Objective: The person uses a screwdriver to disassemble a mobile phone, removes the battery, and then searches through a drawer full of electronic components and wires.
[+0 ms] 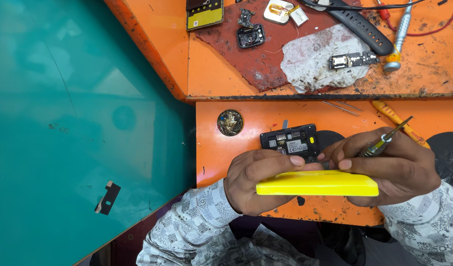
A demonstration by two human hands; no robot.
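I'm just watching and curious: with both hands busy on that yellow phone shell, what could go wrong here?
1. The right hand grips the yellow shell and a screwdriver together; the tip might slip and scratch something.
2. The black phone body lies open right behind the hands, so a bump could damage its exposed parts.
3. The left hand holds only one end; the shell could drop.

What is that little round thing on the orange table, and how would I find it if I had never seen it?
Start at the lower orange table, the one nearest the person. Look at its top left part, just left of the black phone body that lies above the left hand. There sits a small round dish, dark with gold-brown bits inside: it is the only round thing on that table.
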